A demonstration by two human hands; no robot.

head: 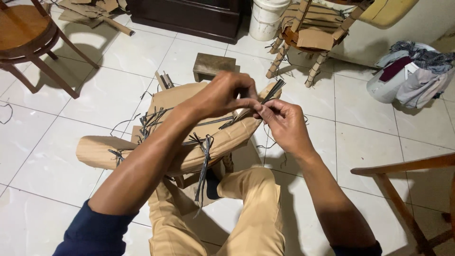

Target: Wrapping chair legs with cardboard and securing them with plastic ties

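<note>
Both grips, left hand (222, 95) and right hand (284, 124), pinch a dark strap (271, 93) at the far corner of the paper-wrapped chair (189, 137) across the lap, apparently mid-knot, needing a firm tightening pull.

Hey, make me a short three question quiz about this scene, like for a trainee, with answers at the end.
1. True or false: both the left hand and the right hand have their fingers pinched on the dark strap at the edge of the paper-wrapped chair.
2. What stands on the floor just beyond the wrapped chair? A) a small wooden stool B) a metal toolbox C) a glass jar
3. Fill in: the white bucket stands at the top of the view, left of another wrapped ____.

Key: 1 true; 2 A; 3 chair.
</note>
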